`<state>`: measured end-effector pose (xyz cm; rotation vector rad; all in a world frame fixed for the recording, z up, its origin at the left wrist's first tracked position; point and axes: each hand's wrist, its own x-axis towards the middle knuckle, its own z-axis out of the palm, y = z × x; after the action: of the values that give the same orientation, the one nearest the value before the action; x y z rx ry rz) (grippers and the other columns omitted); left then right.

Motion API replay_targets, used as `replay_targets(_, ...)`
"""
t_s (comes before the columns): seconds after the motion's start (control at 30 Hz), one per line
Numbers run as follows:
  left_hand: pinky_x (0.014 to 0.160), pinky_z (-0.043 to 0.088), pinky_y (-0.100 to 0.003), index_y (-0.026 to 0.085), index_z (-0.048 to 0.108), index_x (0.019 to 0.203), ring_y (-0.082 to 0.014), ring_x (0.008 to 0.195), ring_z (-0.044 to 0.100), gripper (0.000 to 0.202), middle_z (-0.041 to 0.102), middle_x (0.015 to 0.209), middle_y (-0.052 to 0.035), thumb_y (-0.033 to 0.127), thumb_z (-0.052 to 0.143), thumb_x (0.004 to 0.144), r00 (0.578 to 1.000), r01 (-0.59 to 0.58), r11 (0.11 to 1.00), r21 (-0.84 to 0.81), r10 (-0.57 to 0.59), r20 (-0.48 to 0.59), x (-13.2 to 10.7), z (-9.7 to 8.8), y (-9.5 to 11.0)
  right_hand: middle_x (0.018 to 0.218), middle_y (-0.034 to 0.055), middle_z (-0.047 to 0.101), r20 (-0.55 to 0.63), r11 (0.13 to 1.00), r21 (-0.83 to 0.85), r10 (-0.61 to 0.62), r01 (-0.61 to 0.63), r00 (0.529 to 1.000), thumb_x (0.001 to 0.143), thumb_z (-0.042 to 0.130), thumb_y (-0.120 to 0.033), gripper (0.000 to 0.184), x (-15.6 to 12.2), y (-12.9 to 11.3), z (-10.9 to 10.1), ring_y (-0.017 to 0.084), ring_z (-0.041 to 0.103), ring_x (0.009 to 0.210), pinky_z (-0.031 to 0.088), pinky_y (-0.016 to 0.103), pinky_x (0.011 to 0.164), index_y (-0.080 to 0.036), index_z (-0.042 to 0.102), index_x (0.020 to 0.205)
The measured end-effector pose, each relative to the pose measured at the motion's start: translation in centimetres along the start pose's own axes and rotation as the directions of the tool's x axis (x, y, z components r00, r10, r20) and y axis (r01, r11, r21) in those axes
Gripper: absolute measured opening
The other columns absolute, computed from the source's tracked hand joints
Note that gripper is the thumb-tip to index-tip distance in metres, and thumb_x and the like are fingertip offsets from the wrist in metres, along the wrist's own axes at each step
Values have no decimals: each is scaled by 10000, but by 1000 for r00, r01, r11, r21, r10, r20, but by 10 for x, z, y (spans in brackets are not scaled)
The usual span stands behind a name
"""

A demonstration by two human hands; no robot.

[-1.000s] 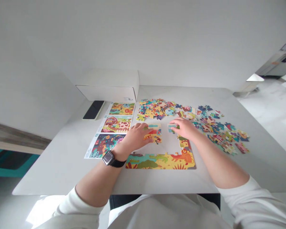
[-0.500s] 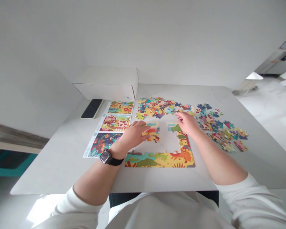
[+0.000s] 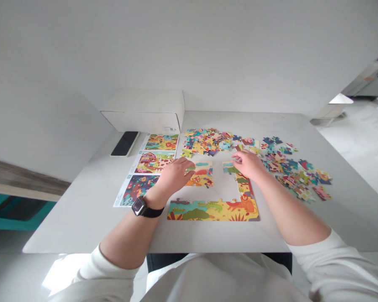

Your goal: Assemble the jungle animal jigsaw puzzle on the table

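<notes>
Your left hand is loosely open, thumb and fingers parted, over the left edge of a joined jigsaw block; you cannot tell from this view whether it presses on the pieces. Your right hand has its fingers bent and fingertips close together, and whether they pinch a piece cannot be told.

The 1 container is a white cardboard box, beyond your left hand at the back of the desk. Its visible sides are shut, so its contents are hidden.

The jigsaw block lies between your 2 hands. An L-shaped jigsaw border runs nearer to you than both hands, with a lion and a crocodile on it, then turns up along the right to end just beside your right fingertips. The block sits apart from that border.

Ahead of your hands lies a heap of loose puzzle pieces; to the right of your right hand, a second spread of pieces fans out, partly covered by that hand. Left of your left hand is a sheet with 3 printed scenes, its right side overlapped by your hand. A smartphone lies farther off, near the box. You wear a smartwatch on your left wrist.
</notes>
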<state>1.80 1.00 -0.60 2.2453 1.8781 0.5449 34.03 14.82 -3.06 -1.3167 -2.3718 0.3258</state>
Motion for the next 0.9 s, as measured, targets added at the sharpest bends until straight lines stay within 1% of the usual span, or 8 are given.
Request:
replay_targets(0.13,1036,577,-454,262,759,1172,-293,1147,719,198,756,1199,-87,327,627,1039,1000,-21,1000,-3,21,4,1,-1,1,1048,69,801,-20,999,-22,33,-33,999,905,775,-280,216,4,3,0,257,755,915,603,406,859,-259,779,1119)
replay_targets(0.23,1035,583,-468,249,763,1174,-305,1154,720,209,756,1211,-96,323,624,1037,1000,-14,1000,0,14,13,1,-1,2,1072,78,810,-32,994,-39,100,-102,994,914,780,-277,284,17,6,-1,273,756,951,603,421,887,-249,769,1197)
replay_targets(0.3,1020,591,-465,251,767,1171,-306,1144,724,212,755,1213,-95,325,621,1037,1000,-8,1000,0,8,16,1,-1,3,1095,84,813,-23,992,-44,116,-117,993,923,769,-252,300,29,7,0,279,757,991,602,427,917,-245,764,1223)
replay_targets(0.37,998,600,-451,259,769,1167,-297,1123,729,213,754,1212,-90,329,614,1039,1000,-5,1000,-3,5,16,0,1,4,1145,102,813,-20,994,-51,95,-96,995,919,767,-222,330,40,8,1,293,755,1041,596,447,966,-238,757,1249)
replay_targets(0.47,971,604,-432,260,768,1167,-284,1099,734,217,752,1213,-86,328,603,1044,1000,1,1000,-7,-1,15,0,4,3,1249,146,801,-37,996,-84,15,-18,999,919,778,-221,410,53,7,8,349,734,1147,565,513,1053,-219,734,1326)
replay_targets(0.6,981,600,-428,253,766,1169,-281,1099,732,214,753,1196,-85,321,606,1044,1000,-7,1000,-14,7,16,1,7,1,1355,177,772,-37,990,-133,-53,48,998,934,772,-237,523,59,8,21,399,690,1261,513,558,1121,-205,679,1447)
replay_targets(0.73,993,598,-429,244,768,1176,-284,1105,734,224,756,1193,-88,318,602,1045,1000,-19,1000,-24,19,6,1,9,0,1336,170,778,-21,987,-145,-72,68,997,939,769,-246,492,58,12,28,395,685,1265,498,555,1136,-212,699,1424)
replay_targets(0.9,991,596,-439,230,771,1183,-289,1100,735,236,757,1195,-99,309,600,1041,1000,-19,999,-44,20,2,1,8,1,1344,180,757,-59,987,-121,-115,107,992,894,793,-234,519,55,16,23,407,669,1276,516,564,1116,-203,706,1405)
